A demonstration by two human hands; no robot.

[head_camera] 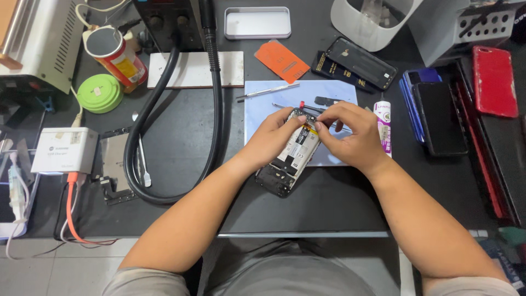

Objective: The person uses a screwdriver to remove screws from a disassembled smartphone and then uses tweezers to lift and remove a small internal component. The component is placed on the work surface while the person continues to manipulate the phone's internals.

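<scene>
An opened phone (pixel 292 159) with its back cover off lies slanted on the pale blue mat (pixel 260 109), battery and black frame showing. My left hand (pixel 269 140) grips the phone's upper left side, fingers curled over its top edge. My right hand (pixel 350 134) pinches at the phone's top end, fingertips meeting the left hand's; whether it holds a small tool or part there I cannot tell. A red-tipped screwdriver (pixel 307 105) and metal tweezers (pixel 268 91) lie on the mat just beyond the hands.
A glue tube (pixel 384 123) lies right of my right hand. Several phones (pixel 433 115) and a red phone (pixel 495 81) are at the right, a black back cover (pixel 361 62) and orange card (pixel 282 60) behind. A thick black hose (pixel 164 109) loops at the left, beside a white box (pixel 64 150) and green disc (pixel 99 93).
</scene>
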